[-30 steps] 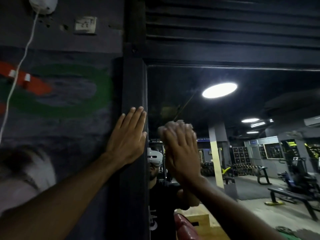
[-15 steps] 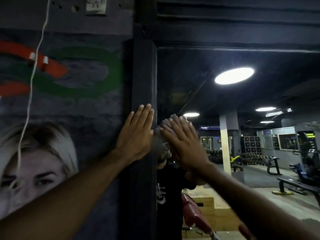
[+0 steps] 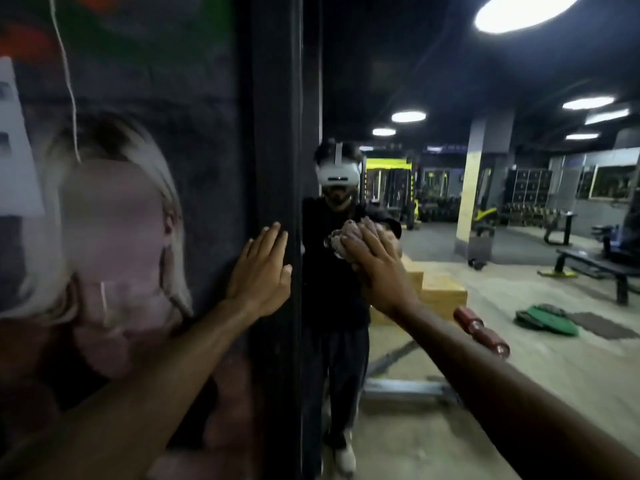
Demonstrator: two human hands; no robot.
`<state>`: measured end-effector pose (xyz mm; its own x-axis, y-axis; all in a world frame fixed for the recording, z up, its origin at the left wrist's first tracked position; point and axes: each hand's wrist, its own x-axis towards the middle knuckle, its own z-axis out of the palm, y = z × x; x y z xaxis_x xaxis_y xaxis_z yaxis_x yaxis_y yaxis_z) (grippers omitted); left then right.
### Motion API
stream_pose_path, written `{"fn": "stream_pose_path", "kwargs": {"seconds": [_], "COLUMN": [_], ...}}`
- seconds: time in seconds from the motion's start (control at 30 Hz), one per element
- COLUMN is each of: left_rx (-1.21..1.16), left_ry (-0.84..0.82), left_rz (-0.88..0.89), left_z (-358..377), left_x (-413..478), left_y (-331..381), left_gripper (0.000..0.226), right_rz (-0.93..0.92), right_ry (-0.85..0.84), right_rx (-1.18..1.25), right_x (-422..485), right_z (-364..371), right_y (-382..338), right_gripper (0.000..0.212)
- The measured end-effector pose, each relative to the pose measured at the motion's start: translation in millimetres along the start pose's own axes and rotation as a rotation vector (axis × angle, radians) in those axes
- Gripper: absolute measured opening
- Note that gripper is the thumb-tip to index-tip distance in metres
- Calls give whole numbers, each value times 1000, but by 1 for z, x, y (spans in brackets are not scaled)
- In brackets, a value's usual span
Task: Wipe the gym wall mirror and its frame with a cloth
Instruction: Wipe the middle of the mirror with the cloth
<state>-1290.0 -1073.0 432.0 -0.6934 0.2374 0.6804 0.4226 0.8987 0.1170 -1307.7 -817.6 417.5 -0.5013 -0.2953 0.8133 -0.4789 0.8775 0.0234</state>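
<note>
While flat against the frame point(image 3: 277, 133), left hand point(image 3: 259, 277) spread and empty; right hand point(image 3: 379, 268) straight-fingered, cloth point(image 3: 341, 242) beneath, on mirror point(image 3: 433, 71).

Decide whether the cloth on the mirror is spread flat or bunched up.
Bunched up: the cloth is a crumpled wad, pressed against the mirror under the right hand.

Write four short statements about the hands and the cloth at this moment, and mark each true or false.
1. The left hand lies flat against the black frame. True.
2. The right hand presses a cloth on the mirror. True.
3. The cloth is wiping the frame. False: it is on the glass, right of the frame.
4. The left hand holds a spray bottle. False: it holds nothing.
</note>
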Motion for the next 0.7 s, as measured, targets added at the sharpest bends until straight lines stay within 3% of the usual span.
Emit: {"fn": "stream_pose_path", "kwargs": {"seconds": [0.13, 0.23, 0.33, 0.43, 0.5, 0.57, 0.63, 0.7], "left_rx": [-602, -1041, -1199, -1160, -1114, -1093, -1093, -1095], "left_ry": [-202, -402, -599, -684, -617, -569, -550, -542], "left_rz": [-323, -551, -523, -470, -517, -598, -683, -799], "left_z": [55, 82, 87, 92, 94, 92, 95, 100], "left_x": [-88, -147, -187, -200, -195, -190, -188, -187], "left_y": [28, 52, 76, 90, 95, 95, 92, 87], "left_gripper": [57, 61, 69, 55, 34, 26, 22, 18], "right_rz": [294, 834, 1155, 1308, 1349, 1312, 1121, 792], "right_ry": [-157, -386, -654, -736, -711, -646, -507, -259], "right_rx": [612, 1072, 1353, 1581, 1535, 1323, 936, 639], "right_x": [-102, -166, -208, -224, -223, -221, -227, -239], "right_z": [9, -3, -20, -34, -36, -29, -22, -17], "right_y": [-23, -53, -75, -86, -81, -72, -65, -61], "right_gripper": [56, 62, 57, 67, 79, 84, 78, 56]}}
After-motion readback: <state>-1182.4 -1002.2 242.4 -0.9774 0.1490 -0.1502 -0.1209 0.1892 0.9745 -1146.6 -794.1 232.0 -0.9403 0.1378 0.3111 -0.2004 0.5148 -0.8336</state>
